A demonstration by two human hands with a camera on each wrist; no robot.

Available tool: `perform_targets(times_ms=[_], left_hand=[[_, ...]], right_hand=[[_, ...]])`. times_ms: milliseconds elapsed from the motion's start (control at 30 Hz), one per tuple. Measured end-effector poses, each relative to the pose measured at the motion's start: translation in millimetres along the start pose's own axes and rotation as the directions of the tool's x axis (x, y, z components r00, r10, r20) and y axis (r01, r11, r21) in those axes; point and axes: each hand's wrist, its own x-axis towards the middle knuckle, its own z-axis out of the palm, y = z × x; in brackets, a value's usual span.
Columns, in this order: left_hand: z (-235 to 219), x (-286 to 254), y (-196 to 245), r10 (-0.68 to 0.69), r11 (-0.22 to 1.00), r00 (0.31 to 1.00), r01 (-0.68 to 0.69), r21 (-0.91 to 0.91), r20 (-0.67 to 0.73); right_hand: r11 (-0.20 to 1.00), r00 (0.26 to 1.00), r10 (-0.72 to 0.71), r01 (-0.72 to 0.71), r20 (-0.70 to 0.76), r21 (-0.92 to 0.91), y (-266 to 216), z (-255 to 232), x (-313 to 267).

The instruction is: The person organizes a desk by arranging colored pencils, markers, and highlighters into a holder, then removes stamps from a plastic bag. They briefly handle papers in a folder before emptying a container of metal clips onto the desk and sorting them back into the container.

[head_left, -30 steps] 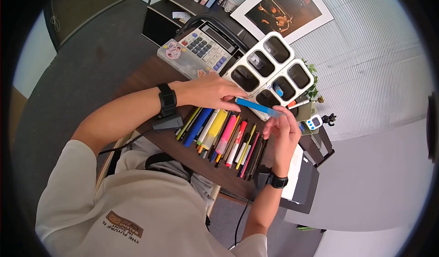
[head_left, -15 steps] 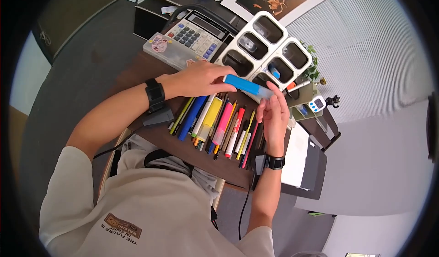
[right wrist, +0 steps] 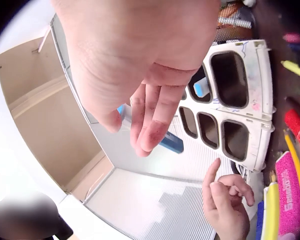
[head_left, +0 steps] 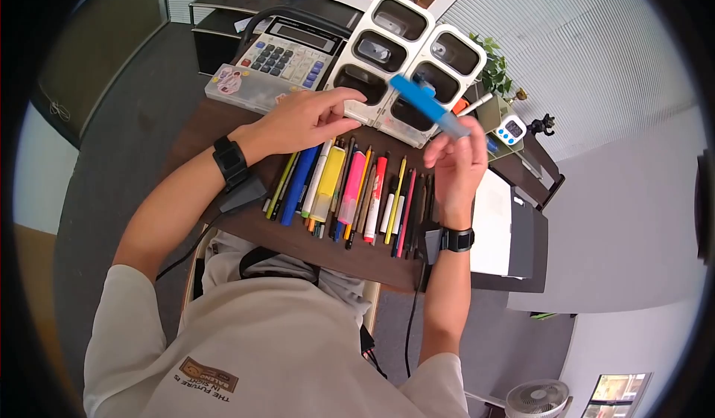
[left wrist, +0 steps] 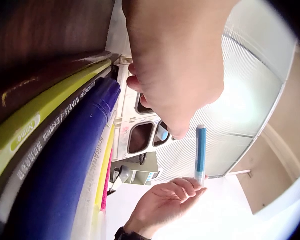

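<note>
A blue highlighter [head_left: 421,99] with a translucent end slants up from the fingers of my right hand [head_left: 458,166], which pinches it by that end. It overlaps the white six-compartment organizer [head_left: 363,113] in the head view. My left hand [head_left: 302,120] holds nothing; its fingers are loosely bent at the organizer's near left edge. Below it lies a row of pens, with a thick blue marker [head_left: 299,186], a yellow highlighter [head_left: 328,183], a pink highlighter [head_left: 352,187] and a red-and-white marker [head_left: 375,202]. One compartment contains a blue-tipped item [right wrist: 201,87].
A calculator [head_left: 290,57] and a clear stickered case [head_left: 249,89] lie left of the organizer. To its right are a green holder [head_left: 506,136], a small white timer [head_left: 512,130] and a plant [head_left: 488,57]. White paper [head_left: 491,221] lies at the right.
My left hand has let go of the highlighter and drawn away left. The right hand has turned the highlighter from nearly level to steeper, its blue end upward. The head view has shifted.
</note>
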Motion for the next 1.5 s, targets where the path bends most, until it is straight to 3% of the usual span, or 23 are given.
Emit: perform_targets(times_ms=[133,200,500,600,1233,1367,1433,1467,1500], left_hand=[[0.6,0.5,-1.3,0.019,0.999,0.999,-0.020,0.040,0.029],[1.7,0.3,-1.3,0.014,0.998,1.000,-0.015,0.053,0.021],[2.6,0.7,-2.4,0.029,0.995,1.000,-0.029,0.096,-0.002],[2.6,0.3,-1.7,0.032,0.996,0.999,-0.031,0.079,-0.009],[4.9,0.2,-6.1,-0.015,0.999,1.000,0.015,0.036,0.012],[6.9,0.9,-8.5,-0.011,1.000,1.000,0.011,0.019,0.010],[5.7,0.1,-10.1,-0.005,1.000,1.000,0.005,0.025,-0.015],[7.0,0.5,-11.4,-0.016,0.999,0.999,0.017,0.028,-0.028],[7.5,0.4,-11.9,-0.025,0.999,0.999,0.026,0.034,-0.041]], right_hand=[[0.993,0.985,-0.106,0.099,-0.138,-0.058,-3.9,-4.6,5.7],[0.992,0.972,-0.091,0.068,-0.215,-0.110,-0.8,-7.1,7.6],[0.976,0.963,-0.004,-0.054,-0.269,-0.210,13.4,-4.4,11.8],[0.976,0.972,0.062,-0.106,-0.227,-0.188,13.3,-4.5,10.9],[0.962,0.986,0.091,-0.122,-0.137,-0.243,6.0,3.5,7.7],[0.950,0.981,0.160,-0.182,-0.106,-0.252,5.4,12.8,2.0],[0.791,0.932,0.303,-0.130,0.199,-0.597,5.8,17.8,-4.2],[0.730,0.885,0.386,-0.120,0.260,-0.673,-5.9,28.1,-5.0],[0.769,0.836,0.396,-0.076,0.380,-0.634,1.5,26.4,-10.0]])
